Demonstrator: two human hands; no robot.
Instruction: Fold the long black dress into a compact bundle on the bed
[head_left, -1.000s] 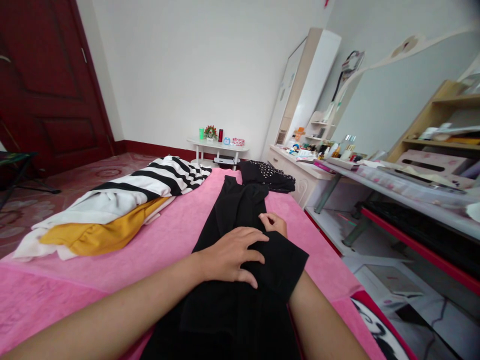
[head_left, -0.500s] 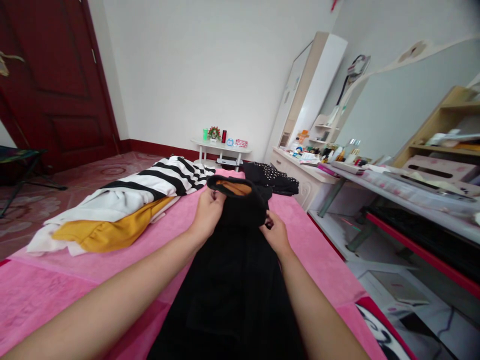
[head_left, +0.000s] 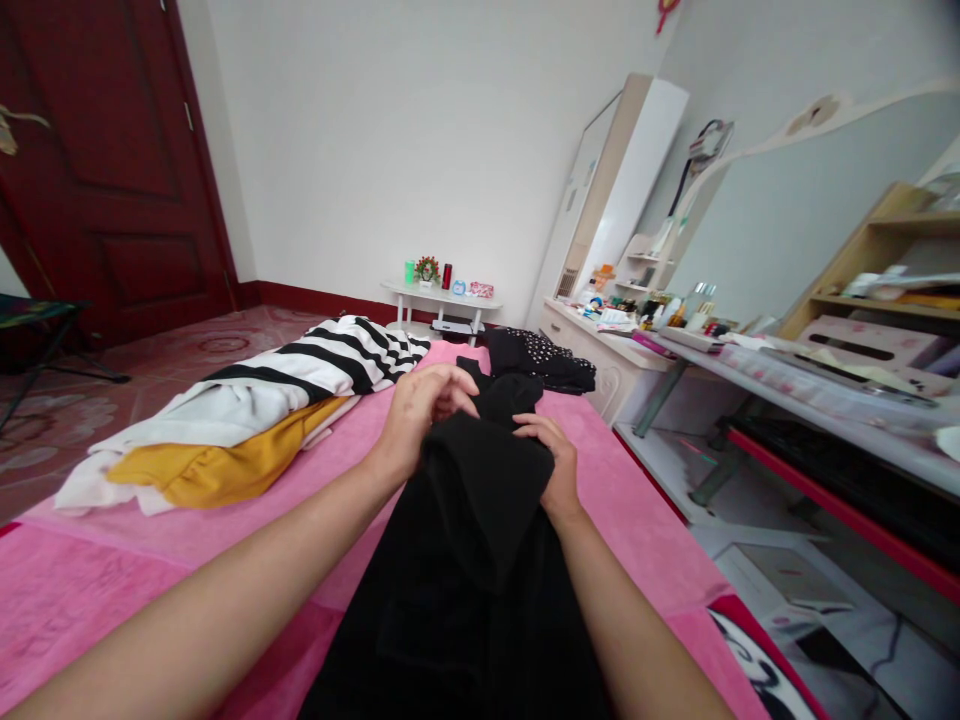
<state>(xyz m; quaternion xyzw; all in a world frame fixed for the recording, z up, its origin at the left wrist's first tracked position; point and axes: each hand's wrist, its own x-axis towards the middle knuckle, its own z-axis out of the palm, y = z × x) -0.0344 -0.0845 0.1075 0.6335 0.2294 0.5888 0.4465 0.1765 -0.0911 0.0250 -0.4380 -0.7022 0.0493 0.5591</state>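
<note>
The left hand rests at the centre of the frame with fingers curled loosely over the folded-back end of a black garment, touching it without a firm grip that can be made out; the right hand, just to its right, lies palm-down on the same fold, fingers spread and pressing, grasping nothing. Going left to right: a dark red door fills the upper left; a pile of clothes, striped black-and-white over white and mustard, lies on the pink bed at centre left; the black garment runs from the lower middle up the bed, one end doubled over itself, so one fold looks made and the rest of the length seems yet to be folded; a second dark, studded garment sits beyond it; a small white side table stands against the far wall; a cluttered counter and shelves occupy the right.
</note>
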